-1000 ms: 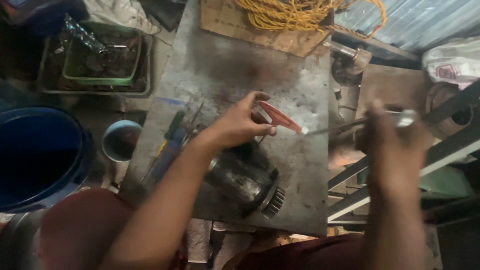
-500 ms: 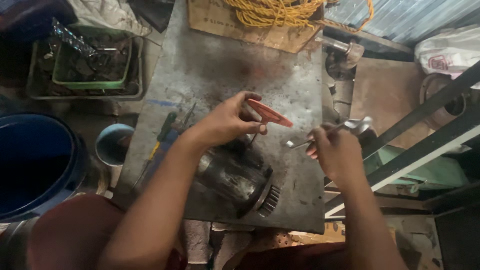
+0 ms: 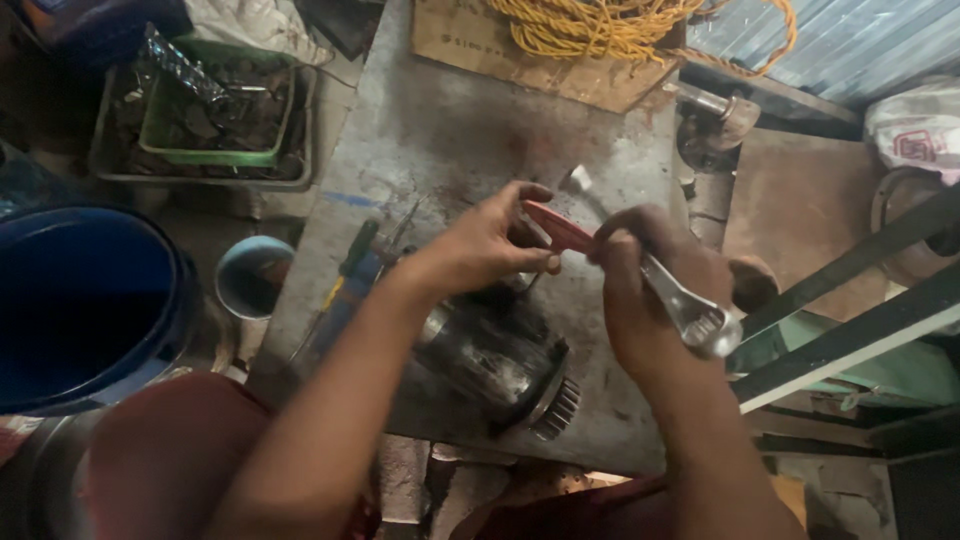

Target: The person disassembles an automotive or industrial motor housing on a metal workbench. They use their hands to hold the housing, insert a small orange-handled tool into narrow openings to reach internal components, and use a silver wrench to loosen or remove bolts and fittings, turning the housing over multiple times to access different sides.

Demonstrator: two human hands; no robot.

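Grimy and stained, the grey metal tabletop (image 3: 440,130) fills the middle of a cluttered workshop, with a sheet of cardboard (image 3: 560,60) and a tangle of yellow rope (image 3: 600,25) at its far end and corrugated sheeting beyond. Near the front edge lies a dark cylindrical motor (image 3: 495,360) on its side, its small toothed gear (image 3: 558,408) pointing toward the person, which leaves the far end of the housing open to both hands. The left hand (image 3: 490,245) is closed around the red-handled pliers (image 3: 558,228), thumb and fingers pinching the handles just above the motor's far end, seemingly to steady something there. The right hand (image 3: 650,290) is clenched on a silver wrench (image 3: 655,275), whose one end rises past the pliers while its ring end juts out below the wrist; the two tools cross closely, though whether they touch I cannot tell. A blue-handled screwdriver (image 3: 345,290) lies beside the left forearm. Off the tabletop, to the left, sit a blue barrel (image 3: 80,300), a small pale-blue cup (image 3: 250,275) and a green tray (image 3: 215,110) of scrap parts.
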